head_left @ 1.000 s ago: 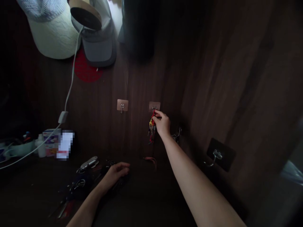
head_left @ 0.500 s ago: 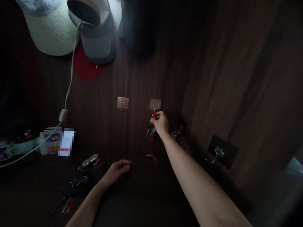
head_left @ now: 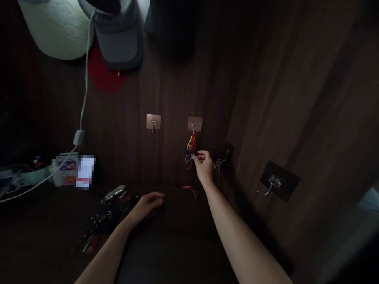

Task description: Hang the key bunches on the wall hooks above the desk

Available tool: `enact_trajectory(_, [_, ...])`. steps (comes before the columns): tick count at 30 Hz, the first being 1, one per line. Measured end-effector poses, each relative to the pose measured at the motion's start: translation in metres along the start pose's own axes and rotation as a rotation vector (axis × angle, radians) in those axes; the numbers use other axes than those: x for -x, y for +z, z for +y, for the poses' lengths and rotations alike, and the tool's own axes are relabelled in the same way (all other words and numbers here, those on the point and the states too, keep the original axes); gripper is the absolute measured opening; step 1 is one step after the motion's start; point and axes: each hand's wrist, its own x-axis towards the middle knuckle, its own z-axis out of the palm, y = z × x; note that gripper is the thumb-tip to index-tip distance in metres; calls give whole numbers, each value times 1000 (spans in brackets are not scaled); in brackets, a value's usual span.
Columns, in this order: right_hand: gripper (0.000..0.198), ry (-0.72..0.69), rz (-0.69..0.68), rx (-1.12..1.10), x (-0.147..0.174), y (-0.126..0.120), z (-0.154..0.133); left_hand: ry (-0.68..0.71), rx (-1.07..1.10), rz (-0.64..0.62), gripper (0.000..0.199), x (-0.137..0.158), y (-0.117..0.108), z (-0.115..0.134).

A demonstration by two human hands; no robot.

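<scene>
We judged the keys (head_left: 188, 157), hanging from a hook (head_left: 194, 125) near the frame's centre, light and stiff, best pinched by their soft red-and-yellow strap (head_left: 192, 142). Our right hand (head_left: 203, 165) was loosely part-closed, thumb beside them; we couldn't tell whether it gripped. Our left hand (head_left: 148, 203), lower left of centre, curled loosely, its underside shadowed.

Dimly lit; bounded at far and right edges of flat dark surface (head_left: 177, 240) by 2 brown wood-grain walls (head_left: 171, 94).
</scene>
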Motion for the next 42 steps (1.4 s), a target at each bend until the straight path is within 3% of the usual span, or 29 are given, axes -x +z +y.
enact_trajectory(5, [23,53,15,-23,30,-12,27,-8,-17,5,42,2,0,4])
enact_trajectory(16, [23,168,-116,105,82,-31,74,-1,56,95,38,-1,-1,-1])
enact_trajectory(23, [23,174,-156,198,90,-35,91,21,76,186,38,1,-4,3])
enact_trajectory(31, [32,175,-266,286,95,-28,98,102,56,394,46,-1,-11,3])
enact_trajectory(36, [33,153,-401,396,103,-20,96,160,-81,434,41,-3,-12,-1])
enact_trajectory(42, [22,30,-600,170,114,-10,74,277,-492,329,27,3,-7,-1])
